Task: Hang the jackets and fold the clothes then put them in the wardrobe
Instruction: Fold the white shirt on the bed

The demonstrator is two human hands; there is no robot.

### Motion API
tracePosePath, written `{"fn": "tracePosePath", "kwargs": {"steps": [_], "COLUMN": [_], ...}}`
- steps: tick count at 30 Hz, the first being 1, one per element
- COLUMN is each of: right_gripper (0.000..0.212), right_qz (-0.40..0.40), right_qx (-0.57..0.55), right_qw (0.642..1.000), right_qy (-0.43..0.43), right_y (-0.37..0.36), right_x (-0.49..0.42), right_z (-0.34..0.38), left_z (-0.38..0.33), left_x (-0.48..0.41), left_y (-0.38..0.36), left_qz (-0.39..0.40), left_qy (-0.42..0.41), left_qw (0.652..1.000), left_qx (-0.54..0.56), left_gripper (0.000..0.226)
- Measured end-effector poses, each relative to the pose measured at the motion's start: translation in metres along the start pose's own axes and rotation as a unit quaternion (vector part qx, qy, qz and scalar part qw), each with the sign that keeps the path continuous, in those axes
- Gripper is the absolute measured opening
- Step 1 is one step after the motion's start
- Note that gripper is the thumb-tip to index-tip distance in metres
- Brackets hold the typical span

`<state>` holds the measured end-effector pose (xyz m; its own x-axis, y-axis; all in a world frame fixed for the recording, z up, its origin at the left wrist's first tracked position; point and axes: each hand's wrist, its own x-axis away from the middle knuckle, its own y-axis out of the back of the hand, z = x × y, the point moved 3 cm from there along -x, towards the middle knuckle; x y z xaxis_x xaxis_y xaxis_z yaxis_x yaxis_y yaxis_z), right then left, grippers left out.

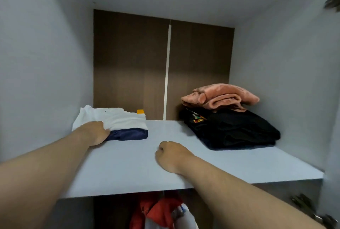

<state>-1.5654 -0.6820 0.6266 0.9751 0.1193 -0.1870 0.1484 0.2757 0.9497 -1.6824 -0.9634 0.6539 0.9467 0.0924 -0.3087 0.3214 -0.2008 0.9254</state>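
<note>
On the pale wardrobe shelf a folded stack lies at the left: a white garment on top of a navy one. My left hand grips the stack's near left corner, fingers tucked between or under the layers. My right hand rests on the bare shelf in a loose fist, holding nothing. At the right sits a second pile: folded black clothes with a pink fleece garment on top.
A small orange tag or box shows behind the left stack. Brown back panel closes the compartment. Below the shelf hang red and white garments. Door hinges stick out at the right edge.
</note>
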Motion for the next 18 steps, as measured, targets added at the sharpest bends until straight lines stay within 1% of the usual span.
{"fn": "tracePosePath", "kwargs": {"steps": [1,4,6,8,10,14,15,18], "right_gripper": [0.040,0.036,0.030,0.025,0.022,0.019,0.022,0.044], "right_qz": [0.002,-0.009,-0.041,-0.083,-0.129,-0.197,-0.204,-0.185], "right_qx": [0.001,0.019,0.037,0.052,0.042,0.034,0.035,0.057], "right_qw": [1.000,0.998,0.994,0.991,0.988,0.978,0.977,0.980], "right_qy": [0.012,0.067,0.092,0.089,0.069,0.053,0.054,0.045], "right_y": [0.006,0.024,0.039,0.058,0.078,0.110,0.116,0.126], "right_x": [0.022,0.097,0.150,0.200,0.244,0.317,0.332,0.373], "right_z": [-0.004,-0.026,-0.049,-0.073,-0.092,-0.112,-0.117,-0.124], "left_z": [-0.006,-0.037,-0.066,-0.097,-0.128,-0.178,-0.187,-0.204], "left_x": [0.014,0.077,0.128,0.181,0.230,0.322,0.341,0.389], "left_y": [0.004,0.018,0.029,0.041,0.053,0.077,0.084,0.104], "left_qz": [0.006,0.036,0.031,0.023,0.012,-0.003,-0.016,-0.070], "left_qy": [-0.003,-0.032,-0.066,-0.105,-0.144,-0.194,-0.217,-0.291], "left_qw": [1.000,0.993,0.984,0.976,0.967,0.958,0.956,0.949], "left_qx": [0.006,0.109,0.161,0.192,0.211,0.213,0.195,0.100], "left_gripper": [0.035,0.036,0.037,0.032,0.029,0.044,0.046,0.054]}}
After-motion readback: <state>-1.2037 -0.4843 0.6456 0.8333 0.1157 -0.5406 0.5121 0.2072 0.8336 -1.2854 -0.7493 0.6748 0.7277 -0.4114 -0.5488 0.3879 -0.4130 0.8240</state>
